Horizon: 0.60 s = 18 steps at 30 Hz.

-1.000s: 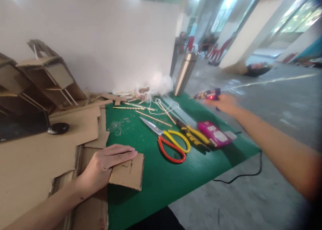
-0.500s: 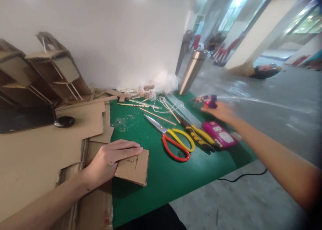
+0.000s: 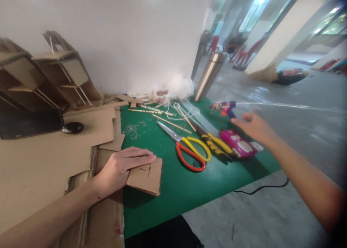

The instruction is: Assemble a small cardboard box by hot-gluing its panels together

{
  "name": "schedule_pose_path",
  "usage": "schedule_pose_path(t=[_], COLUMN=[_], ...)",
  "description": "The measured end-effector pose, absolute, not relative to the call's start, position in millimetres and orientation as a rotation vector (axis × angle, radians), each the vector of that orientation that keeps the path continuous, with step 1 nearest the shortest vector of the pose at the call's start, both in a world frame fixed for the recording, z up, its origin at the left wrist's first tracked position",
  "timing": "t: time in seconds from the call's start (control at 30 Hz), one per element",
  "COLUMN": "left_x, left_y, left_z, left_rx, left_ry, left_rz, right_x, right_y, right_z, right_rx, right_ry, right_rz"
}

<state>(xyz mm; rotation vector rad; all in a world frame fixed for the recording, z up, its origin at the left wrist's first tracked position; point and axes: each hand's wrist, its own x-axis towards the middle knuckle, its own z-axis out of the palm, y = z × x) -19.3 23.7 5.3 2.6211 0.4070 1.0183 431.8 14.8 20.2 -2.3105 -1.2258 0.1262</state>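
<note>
My left hand (image 3: 116,172) grips a small cardboard block (image 3: 146,176) with dark marks on its top face, fingers laid along its upper edge. To the right, my right hand (image 3: 256,127) is empty, thumb and fingers apart, just beside the handle of a glue gun (image 3: 229,108). The glue gun is dark blue with an orange trigger, and a long clear stick runs out behind it. Scissors (image 3: 187,146) with one red and one yellow handle lie between the hands. Past them are yellow-and-black pliers (image 3: 217,146) and a magenta case (image 3: 238,144).
A steel flask (image 3: 210,78) stands at the back of the green table (image 3: 162,212). Thin sticks (image 3: 170,123), white string and white fluff lie near the wall. At left are cardboard sheets (image 3: 81,139), a black mouse (image 3: 73,127), a dark flat device and cardboard structures (image 3: 67,74).
My right hand has let go of the glue gun and drawn back to the right, its fingers opening. My left hand keeps its hold on the cardboard block. The view has shifted slightly.
</note>
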Motion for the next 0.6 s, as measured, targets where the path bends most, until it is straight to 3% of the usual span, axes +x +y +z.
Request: schedule_pose_path(t=[0.2,0.33,0.6], left_x=[-18.0,-17.0,-18.0], left_y=[23.6,23.6,21.8], left_z=[4.8,4.0,5.0], left_rx=[2.61,2.601,2.595], left_ry=[0.397,0.386,0.41], left_rz=[1.012,1.01,1.01], right_x=[342.8,253.4,195.6], right_y=[-57.5,-103.0,-97.2], right_z=[16.9,4.7,-7.7], right_rx=[-2.025,-1.472,-1.342], right_ry=[-1.366,-1.893,-1.787], right_rz=[-0.005,0.591,1.041])
